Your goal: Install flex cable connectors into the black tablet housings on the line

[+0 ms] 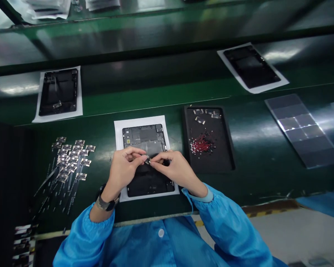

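Note:
A small circuit board [147,160] is pinched between the thumb and fingers of my left hand [125,166]. My right hand [174,167] has its thumb and forefinger closed at the board's right end; whether a tiny part is also between them I cannot tell. Both hands are above a black tablet housing [149,181], open side up, which lies on a white sheet [119,135]. To the left is a pile of similar small circuit boards [72,157] with thin dark flex cables trailing toward me.
At right, a black tray [211,159] holds a bundle of red wires [202,144] and several small boards. More housings on white sheets lie behind, at left [65,92] and right [250,66]. Clear plastic film [303,129] lies far right. A dark block [8,167] stands left.

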{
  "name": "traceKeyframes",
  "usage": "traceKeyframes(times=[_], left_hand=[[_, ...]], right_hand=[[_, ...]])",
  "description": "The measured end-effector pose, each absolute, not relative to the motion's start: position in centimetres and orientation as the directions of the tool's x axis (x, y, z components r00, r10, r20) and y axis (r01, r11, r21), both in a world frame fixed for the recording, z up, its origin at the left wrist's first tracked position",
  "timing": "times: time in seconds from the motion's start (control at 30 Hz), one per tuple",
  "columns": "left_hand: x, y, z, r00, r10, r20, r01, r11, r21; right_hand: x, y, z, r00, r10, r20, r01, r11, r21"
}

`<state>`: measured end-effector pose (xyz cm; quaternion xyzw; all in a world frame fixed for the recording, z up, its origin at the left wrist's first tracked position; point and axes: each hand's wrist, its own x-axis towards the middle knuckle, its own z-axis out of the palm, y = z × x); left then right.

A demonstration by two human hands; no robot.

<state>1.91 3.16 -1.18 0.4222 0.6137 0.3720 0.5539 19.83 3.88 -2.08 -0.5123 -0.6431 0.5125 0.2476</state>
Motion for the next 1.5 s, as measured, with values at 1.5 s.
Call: traceKeyframes(times=[1.5], left_hand=[[1.3,3.5,-1.0,0.161,0.890,-0.426,0.056,0.422,0.905]], right_hand=[[20.3,4.4,-1.6,-0.388,0.874,-0.293,0.263,-0.200,-0.944]])
